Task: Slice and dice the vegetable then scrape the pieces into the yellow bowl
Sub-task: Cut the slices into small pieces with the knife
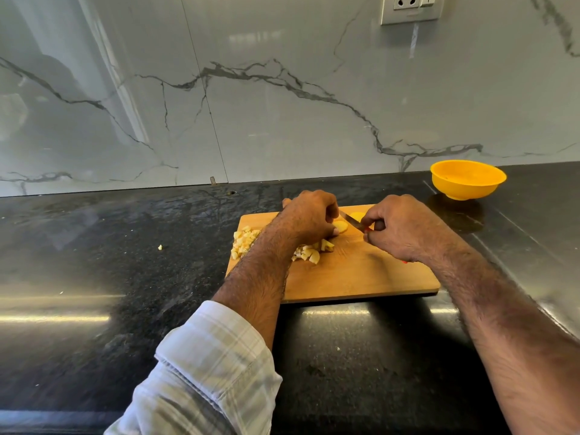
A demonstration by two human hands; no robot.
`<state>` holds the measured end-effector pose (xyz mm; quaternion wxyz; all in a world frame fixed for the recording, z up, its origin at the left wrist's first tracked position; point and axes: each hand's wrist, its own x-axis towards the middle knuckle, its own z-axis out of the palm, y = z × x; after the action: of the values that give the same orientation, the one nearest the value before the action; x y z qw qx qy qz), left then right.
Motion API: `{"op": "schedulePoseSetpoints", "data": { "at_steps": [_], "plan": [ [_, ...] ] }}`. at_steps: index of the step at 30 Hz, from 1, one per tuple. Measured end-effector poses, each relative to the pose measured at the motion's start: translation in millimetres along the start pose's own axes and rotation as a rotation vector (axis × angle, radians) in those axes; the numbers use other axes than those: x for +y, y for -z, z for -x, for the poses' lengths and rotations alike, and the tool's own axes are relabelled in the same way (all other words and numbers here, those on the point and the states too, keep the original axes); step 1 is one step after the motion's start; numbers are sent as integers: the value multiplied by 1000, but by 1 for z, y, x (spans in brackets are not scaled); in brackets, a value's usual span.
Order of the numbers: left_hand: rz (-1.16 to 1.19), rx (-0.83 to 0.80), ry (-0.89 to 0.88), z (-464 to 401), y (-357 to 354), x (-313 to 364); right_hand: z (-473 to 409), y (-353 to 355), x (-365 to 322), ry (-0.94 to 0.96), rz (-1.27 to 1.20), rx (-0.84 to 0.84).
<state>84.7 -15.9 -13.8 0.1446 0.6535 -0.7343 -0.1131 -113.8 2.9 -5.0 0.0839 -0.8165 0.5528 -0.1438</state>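
Note:
A wooden cutting board [361, 277] lies on the black counter. My left hand [309, 216] holds pale yellow vegetable slices [341, 227] down on the board with curled fingers. My right hand [400, 226] grips a knife [351, 220] by its red handle, the blade angled across the slices. Diced pieces [243, 241] are heaped at the board's left end, and more diced pieces [310, 252] lie under my left wrist. The yellow bowl [467, 179] stands apart at the back right and looks empty.
One stray vegetable bit [160, 247] lies on the black counter [125, 277] left of the board. A marble wall [282, 105] rises behind the counter, with a power socket [408, 7] high at the right. A steel surface [539, 246] adjoins the counter on the right.

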Motion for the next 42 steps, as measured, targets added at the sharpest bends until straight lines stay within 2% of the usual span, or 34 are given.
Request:
{"op": "schedulePoseSetpoints", "data": {
  "at_steps": [16, 24, 36, 42],
  "plan": [
    [66, -32, -40, -1, 0, -1, -4, -20, -25, 7, 152, -55],
    [53, -48, -7, -2, 2, -6, 2, -19, -20, 71, 80, 109],
    [62, -49, -5, -6, 1, -9, 1, -22, -37, 43, 151, -83],
    [78, -45, 2, -5, 1, -8, -8, -26, -33, 8, 88, -90]
  ]
}}
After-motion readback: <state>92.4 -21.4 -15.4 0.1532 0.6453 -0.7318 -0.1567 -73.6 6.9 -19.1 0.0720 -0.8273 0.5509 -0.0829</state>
